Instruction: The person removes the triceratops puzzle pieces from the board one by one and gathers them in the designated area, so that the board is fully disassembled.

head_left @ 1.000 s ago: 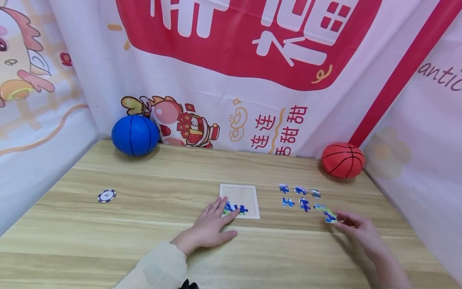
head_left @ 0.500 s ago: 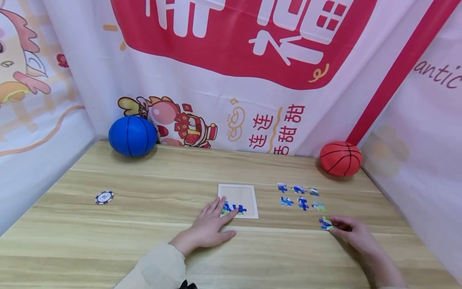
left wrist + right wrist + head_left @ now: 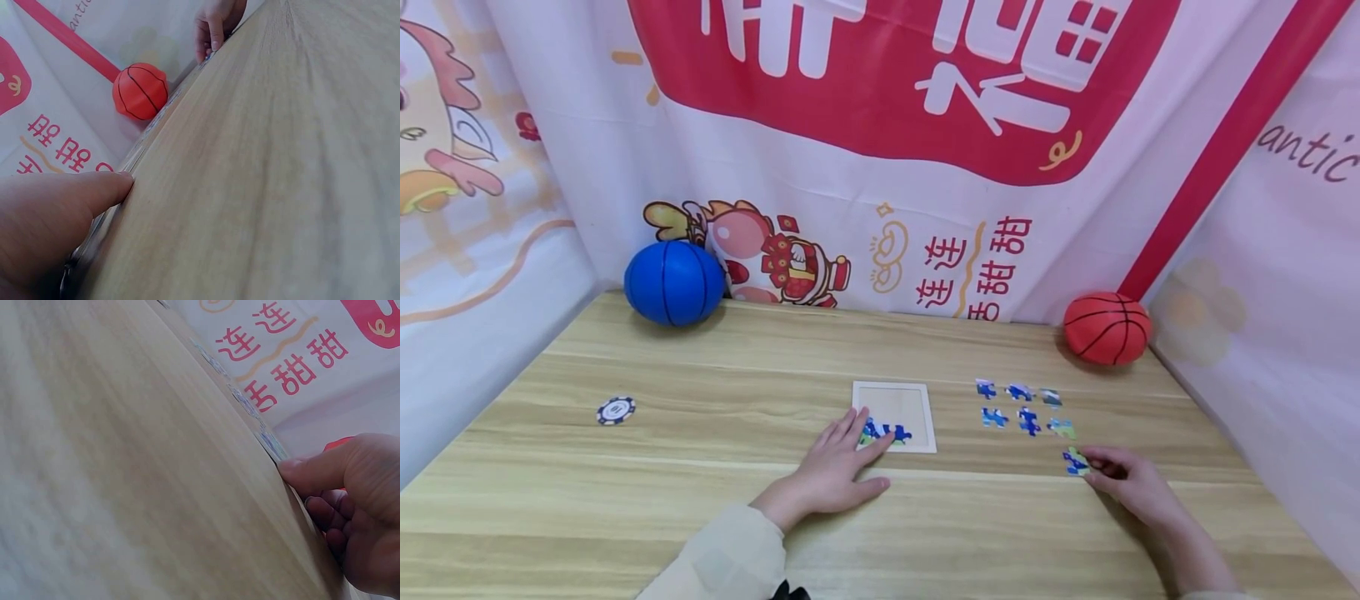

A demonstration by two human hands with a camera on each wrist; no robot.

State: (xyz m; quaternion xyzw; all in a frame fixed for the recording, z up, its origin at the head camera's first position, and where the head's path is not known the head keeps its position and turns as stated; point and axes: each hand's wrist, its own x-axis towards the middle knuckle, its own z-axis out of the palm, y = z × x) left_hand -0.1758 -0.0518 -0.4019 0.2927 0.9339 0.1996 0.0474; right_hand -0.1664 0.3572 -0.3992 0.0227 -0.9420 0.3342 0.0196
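My left hand [image 3: 832, 467] lies with fingers stretched out over the lower left of a white-rimmed puzzle tray [image 3: 932, 421]. Joined blue and green pieces [image 3: 901, 434] show along the tray's lower edge, partly under those fingers. Between thumb and forefinger my right hand [image 3: 1131, 482] pinches a blue and green puzzle piece [image 3: 1074, 461], low at the table surface. In the right wrist view the thumb [image 3: 306, 474] presses at the edge of this piece [image 3: 271, 445]. Several loose puzzle pieces [image 3: 1029, 422] lie in two rows just beyond it.
A blue ball [image 3: 674, 283] stands at the back left and a red ball [image 3: 1107, 328] at the back right. The poker chip [image 3: 616, 410] lies on the left of the wooden table [image 3: 700, 358]. Printed cloth [image 3: 820, 183] hangs behind and at both sides.
My right hand has brought the puzzle piece slightly left and down, clear of the loose rows, to the table surface. The left hand stays on the tray. The head view has shifted slightly.
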